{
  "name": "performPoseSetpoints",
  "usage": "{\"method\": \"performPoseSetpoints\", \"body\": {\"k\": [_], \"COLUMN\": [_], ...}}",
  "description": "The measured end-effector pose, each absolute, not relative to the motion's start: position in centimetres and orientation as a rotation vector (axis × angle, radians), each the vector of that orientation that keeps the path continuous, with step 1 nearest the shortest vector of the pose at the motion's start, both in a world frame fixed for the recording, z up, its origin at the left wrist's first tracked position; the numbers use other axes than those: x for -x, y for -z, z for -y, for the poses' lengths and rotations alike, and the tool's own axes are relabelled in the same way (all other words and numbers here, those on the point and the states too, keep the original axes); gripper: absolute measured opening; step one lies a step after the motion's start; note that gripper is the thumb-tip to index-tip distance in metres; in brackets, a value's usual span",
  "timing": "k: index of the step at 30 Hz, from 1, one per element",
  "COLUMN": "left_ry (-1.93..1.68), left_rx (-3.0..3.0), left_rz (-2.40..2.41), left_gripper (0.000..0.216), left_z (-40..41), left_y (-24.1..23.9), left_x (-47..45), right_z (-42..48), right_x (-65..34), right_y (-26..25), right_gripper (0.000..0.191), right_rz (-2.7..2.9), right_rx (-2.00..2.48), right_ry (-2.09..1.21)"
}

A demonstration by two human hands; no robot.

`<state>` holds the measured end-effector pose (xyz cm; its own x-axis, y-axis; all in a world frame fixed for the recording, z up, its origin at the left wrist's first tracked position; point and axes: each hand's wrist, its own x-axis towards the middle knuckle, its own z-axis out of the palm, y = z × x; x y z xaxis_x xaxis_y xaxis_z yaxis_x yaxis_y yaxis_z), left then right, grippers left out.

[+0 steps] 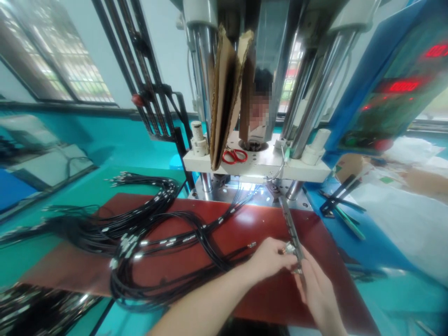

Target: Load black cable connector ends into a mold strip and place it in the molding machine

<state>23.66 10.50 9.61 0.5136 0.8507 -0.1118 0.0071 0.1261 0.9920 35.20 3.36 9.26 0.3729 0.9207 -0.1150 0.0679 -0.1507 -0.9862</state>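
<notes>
My left hand is closed, its fingertips pinched around a small shiny metal connector. Right beside it, my right hand wraps around the lower end of a narrow dark slotted strip. That strip slants up and away towards the base of the press. Small metal parts sit on the strip near my fingers, too blurred to make out fully. Bundled black cables with white labels lie to the left, and one metal-tipped cable end points at my left hand.
Red-handled scissors and folded cardboard rest on the press plate. A reddish-brown board covers the bench. Pliers and plastic bags lie to the right, below a control box with red digits.
</notes>
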Motion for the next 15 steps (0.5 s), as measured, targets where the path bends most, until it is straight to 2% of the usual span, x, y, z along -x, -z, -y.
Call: {"method": "performPoseSetpoints", "body": {"k": [3, 7, 15], "left_ry": [-0.841, -0.697, -0.741], "left_rx": [-1.272, -1.088, -1.212], "left_rz": [-0.843, -0.819, -0.851], "left_gripper": [0.021, 0.024, 0.012], "left_z": [-11.1, -11.7, -10.8], "left_y": [-10.3, -11.0, -10.2], "left_x": [-23.3, -23.0, -23.8], "right_z": [-3.2, -3.1, -3.0], "right_x": [-35.3, -35.4, -35.4], "right_y": [-9.8, -10.0, -10.4], "right_gripper": [0.063, 0.067, 0.060], "right_rz": [0.784, 0.719, 0.735], "right_rx": [1.500, 1.479, 1.441], "right_ry": [-0.975, -1.002, -1.003]}}
